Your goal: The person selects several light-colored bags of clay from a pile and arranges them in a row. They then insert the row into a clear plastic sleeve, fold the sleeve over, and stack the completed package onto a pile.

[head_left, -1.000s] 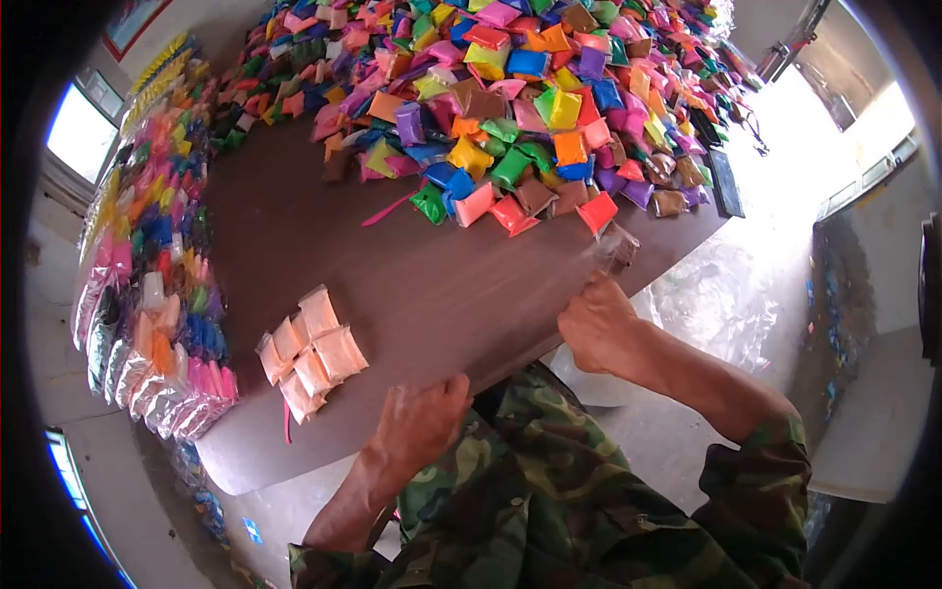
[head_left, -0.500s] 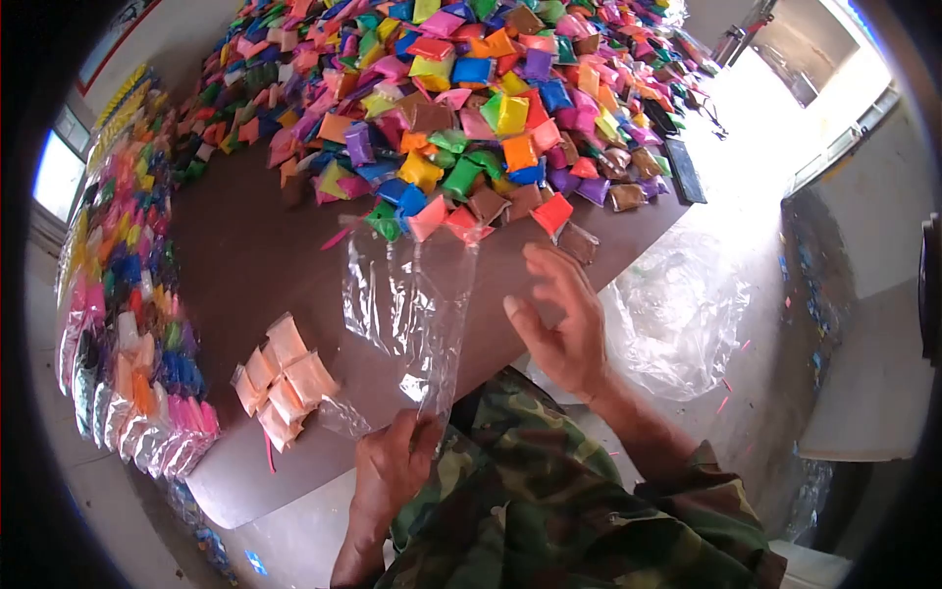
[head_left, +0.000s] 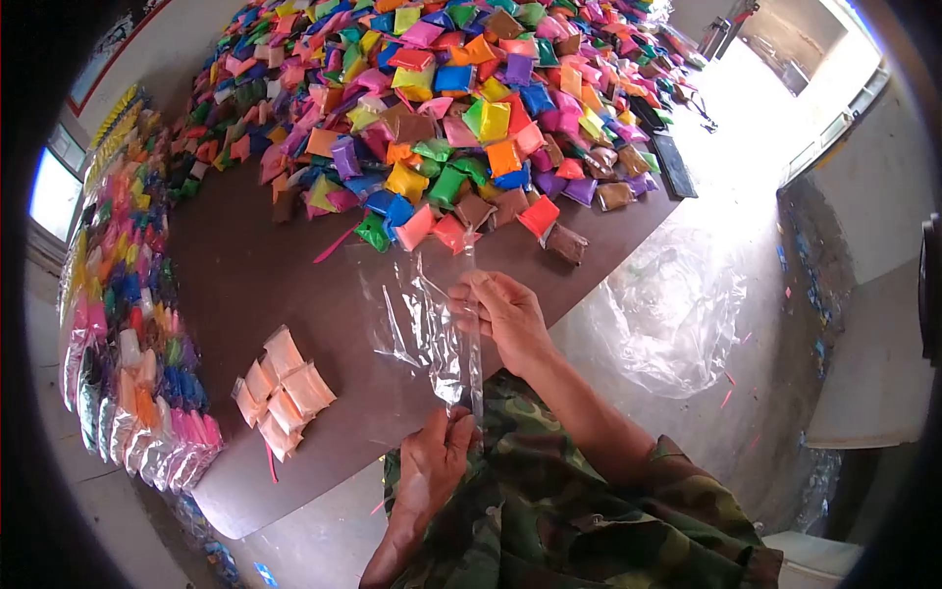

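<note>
Head view: the clear plastic bag [head_left: 424, 329] hangs stretched above the near edge of the brown surface [head_left: 285, 285], between the two hands. The left hand [head_left: 439, 461] pinches its lower end, close to the camouflage jacket [head_left: 559, 520], much as it did half a second ago. The right hand [head_left: 505, 309] has changed: then it was spread open to the right of the bag, not touching it; now its fingers are closed on the bag's upper right edge, pulling the film taut. A second ago no bag was raised at all. To the left on the surface lies a small cluster of pale orange packets [head_left: 283, 388], unmoved. The big heap of coloured packets [head_left: 461, 108] covers the far side, and bagged rows [head_left: 128, 324] line the left edge.
</note>
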`<state>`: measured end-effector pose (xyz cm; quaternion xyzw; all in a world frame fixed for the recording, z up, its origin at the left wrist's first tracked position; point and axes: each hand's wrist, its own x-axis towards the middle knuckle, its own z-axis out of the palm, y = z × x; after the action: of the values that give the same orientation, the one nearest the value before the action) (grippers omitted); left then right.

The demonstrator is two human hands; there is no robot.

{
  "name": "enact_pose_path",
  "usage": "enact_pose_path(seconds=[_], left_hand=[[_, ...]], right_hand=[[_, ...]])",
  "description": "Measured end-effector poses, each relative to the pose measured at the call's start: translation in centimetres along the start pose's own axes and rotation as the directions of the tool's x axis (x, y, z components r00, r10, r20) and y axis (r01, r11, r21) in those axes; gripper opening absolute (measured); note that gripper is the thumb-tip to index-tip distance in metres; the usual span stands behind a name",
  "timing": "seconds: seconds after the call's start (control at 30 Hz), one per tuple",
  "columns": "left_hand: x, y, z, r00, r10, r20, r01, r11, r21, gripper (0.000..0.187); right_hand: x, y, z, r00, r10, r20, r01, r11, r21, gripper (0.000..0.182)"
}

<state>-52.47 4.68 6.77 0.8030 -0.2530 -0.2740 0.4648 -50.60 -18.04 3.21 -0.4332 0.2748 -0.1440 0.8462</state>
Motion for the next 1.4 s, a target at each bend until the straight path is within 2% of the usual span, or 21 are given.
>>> enact_pose_path(seconds=[0.1,0.2,0.3,0.4,0.5,0.6,0.7,0.83,1.0,1.1,1.2,1.23,1.33,1.4], left_hand=[[-0.1,-1.1,0.5,0.996,-0.080,0.029,0.082,0.992,-0.092,0.024],[-0.2,-1.1,0.1,0.995,-0.043,0.089,0.043,0.999,0.006,0.031],[-0.2,-0.2,-0.4,0.968,-0.048,0.248,0.025,0.995,0.095,0.042],[-0.3,-1.3,-0.3,0.933,0.008,0.359,-0.093,0.971,0.220,0.053],[-0.3,-2.0,0.0,0.930,0.045,0.366,-0.118,0.976,0.181,0.051],[-0.1,-2.1,0.0,0.910,-0.085,0.407,0.035,0.991,0.128,0.055],[0.0,-0.6,-0.2,0.886,-0.186,0.425,0.175,0.982,0.066,0.055],[-1.2,-1.3,-0.5,0.924,-0.178,0.338,0.152,0.983,0.101,0.054],[-1.5,-0.8,-0.8,0.950,-0.195,0.245,0.187,0.981,0.059,0.051],[-1.0,-1.7,-1.5,0.984,-0.085,0.156,0.083,0.996,0.018,0.034],[1.2,-1.4,-4.3,0.999,0.046,-0.020,-0.044,0.997,0.068,0.018],[2.4,-1.3,-4.8,0.970,0.215,-0.112,-0.199,0.971,0.134,0.012],[5.6,-2.5,-5.7,0.893,0.393,-0.220,-0.300,0.883,0.360,0.025],[7.5,-1.6,-6.4,0.840,0.485,-0.245,-0.271,0.765,0.584,0.039]], right_hand=[[0.1,0.1,1.0,1.000,-0.017,-0.014,0.016,1.000,-0.025,0.040],[1.2,0.9,1.1,0.999,-0.045,-0.022,0.044,0.998,-0.039,0.038],[2.4,1.0,1.1,0.997,-0.036,-0.067,0.037,0.999,0.008,0.036],[2.6,0.5,1.7,0.996,-0.034,-0.081,0.032,0.999,-0.032,0.030],[3.5,0.9,1.0,0.998,-0.056,0.006,0.056,0.997,-0.053,0.030],[4.1,1.2,1.2,0.995,-0.100,-0.003,0.100,0.995,0.022,0.027],[4.5,1.0,1.2,0.997,-0.051,-0.051,0.054,0.997,0.061,0.025],[3.7,0.8,1.9,0.997,-0.031,-0.071,0.029,0.999,-0.021,0.027],[3.5,0.0,2.1,0.998,-0.029,-0.051,0.026,0.998,-0.058,0.029],[3.4,0.0,2.1,1.000,-0.026,-0.013,0.024,0.993,-0.117,0.031],[3.5,0.3,1.7,1.000,-0.010,-0.003,0.010,0.991,-0.137,0.032],[3.5,0.3,1.7,1.000,-0.005,0.003,0.005,0.990,-0.142,0.032],[3.6,0.3,2.0,0.999,-0.037,0.028,0.042,0.977,-0.211,0.031],[4.0,0.7,1.6,0.996,-0.037,0.078,0.057,0.959,-0.277,0.031]])
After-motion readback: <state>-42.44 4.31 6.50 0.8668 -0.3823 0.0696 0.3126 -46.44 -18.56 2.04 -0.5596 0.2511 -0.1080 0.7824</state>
